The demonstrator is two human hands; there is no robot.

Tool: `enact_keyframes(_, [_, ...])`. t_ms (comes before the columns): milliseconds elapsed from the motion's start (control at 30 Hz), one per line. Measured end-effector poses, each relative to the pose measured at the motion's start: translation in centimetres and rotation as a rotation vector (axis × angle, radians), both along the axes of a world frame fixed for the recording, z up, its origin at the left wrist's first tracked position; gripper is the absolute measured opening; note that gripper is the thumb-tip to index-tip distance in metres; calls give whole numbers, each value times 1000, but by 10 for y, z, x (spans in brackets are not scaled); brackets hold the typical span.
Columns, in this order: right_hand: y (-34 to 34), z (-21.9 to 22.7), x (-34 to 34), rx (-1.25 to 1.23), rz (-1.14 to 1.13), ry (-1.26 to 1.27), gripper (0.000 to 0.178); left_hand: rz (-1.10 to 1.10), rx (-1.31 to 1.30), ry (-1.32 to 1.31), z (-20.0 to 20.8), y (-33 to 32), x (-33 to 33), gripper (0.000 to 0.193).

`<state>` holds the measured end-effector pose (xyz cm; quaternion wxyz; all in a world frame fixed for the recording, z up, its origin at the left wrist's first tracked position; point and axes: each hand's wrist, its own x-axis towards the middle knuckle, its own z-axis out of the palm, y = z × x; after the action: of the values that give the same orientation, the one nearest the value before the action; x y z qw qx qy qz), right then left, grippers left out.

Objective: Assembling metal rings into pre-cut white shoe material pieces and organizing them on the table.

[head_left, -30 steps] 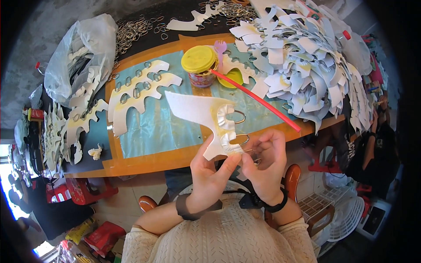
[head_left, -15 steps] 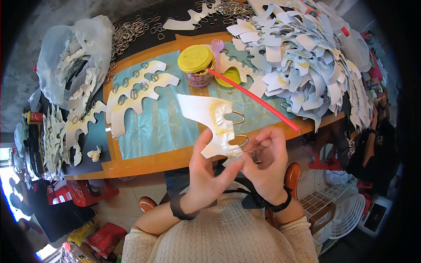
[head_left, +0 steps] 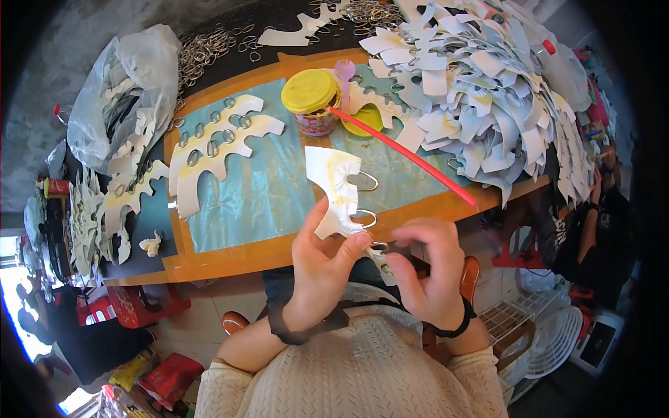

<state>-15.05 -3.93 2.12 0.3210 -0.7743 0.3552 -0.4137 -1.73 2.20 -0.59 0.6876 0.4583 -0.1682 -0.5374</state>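
Observation:
My left hand (head_left: 317, 275) grips a white scalloped leather-like strip (head_left: 338, 177) between thumb and fingers, over the table's near edge. Yellowish glue-like smears mark the strip. Metal rings (head_left: 368, 182) stick out from its right side, with folded tabs around them. Beside the strip's lower end is my right hand (head_left: 435, 268), its thumb and bent forefinger apart around the lowest ring (head_left: 380, 246). The thumb tip is close to the strip's end; whether it touches cannot be made out.
Ringed strips (head_left: 219, 139) lie on a blue sheet (head_left: 244, 209). Behind my hands stands a yellow-lidded tub (head_left: 317, 125) with a red stick (head_left: 411, 160) leaning out. White pieces (head_left: 481, 97) heap at right, loose rings (head_left: 209, 52) at far left. Another person (head_left: 606, 223) sits at right.
The strip has turned more upright, and its top has shifted right. My right thumb and forefinger have spread apart from their pinch at the strip's lower end.

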Motion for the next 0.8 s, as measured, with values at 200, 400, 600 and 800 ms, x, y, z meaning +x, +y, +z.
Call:
enact_keyframes(200, [-3, -16, -3, 219, 174, -3, 9, -35, 43, 47, 2, -1, 1, 59])
enact_keyframes(400, [-5, -20, -2, 127, 157, 53, 11, -35, 53, -32, -3, -3, 3, 58])
enact_keyframes(600, [-8, -20, -5, 661, 181, -129, 10, -41, 116, 116, 3, -6, 5, 56])
enact_keyframes(800, [-9, -17, -7, 722, 206, -177, 10, -137, 97, 209, 5, -6, 9, 50])
